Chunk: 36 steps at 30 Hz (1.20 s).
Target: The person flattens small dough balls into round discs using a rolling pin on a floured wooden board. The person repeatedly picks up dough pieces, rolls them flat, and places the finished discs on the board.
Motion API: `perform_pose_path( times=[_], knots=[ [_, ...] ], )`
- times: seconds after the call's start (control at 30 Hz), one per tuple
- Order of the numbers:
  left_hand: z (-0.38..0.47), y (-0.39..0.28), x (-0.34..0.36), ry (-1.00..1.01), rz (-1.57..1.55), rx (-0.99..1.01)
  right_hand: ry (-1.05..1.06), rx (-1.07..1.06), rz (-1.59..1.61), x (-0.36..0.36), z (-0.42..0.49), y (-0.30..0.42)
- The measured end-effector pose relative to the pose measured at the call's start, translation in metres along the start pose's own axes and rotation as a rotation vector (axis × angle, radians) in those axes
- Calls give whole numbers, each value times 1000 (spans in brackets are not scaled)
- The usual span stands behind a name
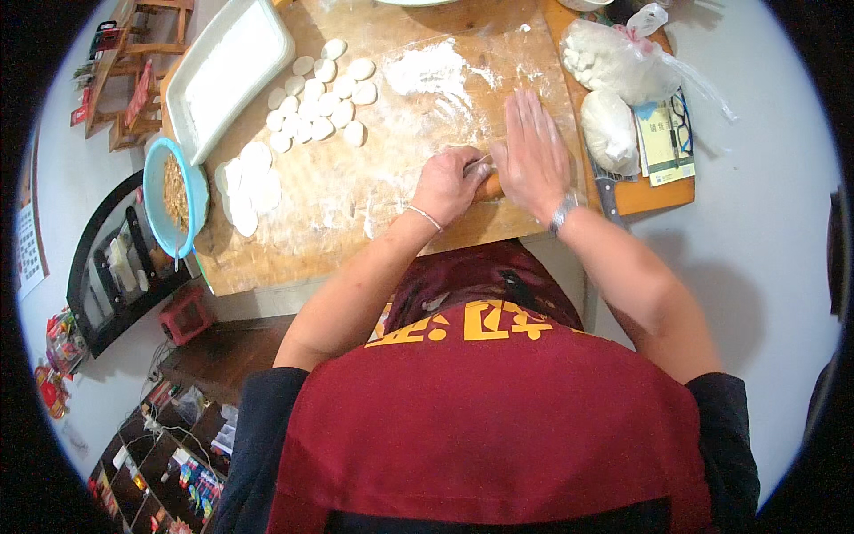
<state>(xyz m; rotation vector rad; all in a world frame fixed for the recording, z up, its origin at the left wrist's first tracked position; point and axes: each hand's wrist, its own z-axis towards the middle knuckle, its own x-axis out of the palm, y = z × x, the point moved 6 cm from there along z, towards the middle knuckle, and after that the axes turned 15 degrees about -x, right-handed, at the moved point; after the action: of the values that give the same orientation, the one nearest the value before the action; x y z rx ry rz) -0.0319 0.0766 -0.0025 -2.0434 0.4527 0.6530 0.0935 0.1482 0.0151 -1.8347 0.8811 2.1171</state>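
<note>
On the floured wooden board (pixel 320 193), my left hand (pixel 448 183) pinches the edge of a thin dough wrapper (pixel 478 162). My right hand (pixel 537 153) lies flat, fingers extended, over a wooden rolling pin (pixel 490 187) that shows between the hands. How much of the dough is under the pin is hidden. Several small flattened dough rounds (pixel 322 128) are scattered at the upper left of the board. Rolled wrappers (pixel 256 159) overlap in a pile nearer the left edge. Loose white flour (pixel 430 69) is spread beyond my hands.
A white tray (pixel 277 30) rests on the board's upper left. Beside it, a blue bowl (pixel 152 200) holds filling and a utensil. Along the right stand plastic bags of white contents (pixel 607 127), a knife with a dark handle (pixel 607 195), and a booklet (pixel 667 170) with glasses and a pen.
</note>
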Motion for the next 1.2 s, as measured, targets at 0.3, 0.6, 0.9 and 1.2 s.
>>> perform_pose_path(
  times=[0.3,0.6,0.9,1.2],
  knots=[
    [-38,25,1,-97,-246,-155,10,-35,-24,-5,-13,3],
    [-3,18,0,-50,-53,73,163,-42,-46,-2,-56,15],
    [-22,20,-7,-62,-102,-92,-109,35,-2,3,17,5],
    [-39,69,-36,-205,-569,-308,-35,33,55,5,-83,20]
  ],
)
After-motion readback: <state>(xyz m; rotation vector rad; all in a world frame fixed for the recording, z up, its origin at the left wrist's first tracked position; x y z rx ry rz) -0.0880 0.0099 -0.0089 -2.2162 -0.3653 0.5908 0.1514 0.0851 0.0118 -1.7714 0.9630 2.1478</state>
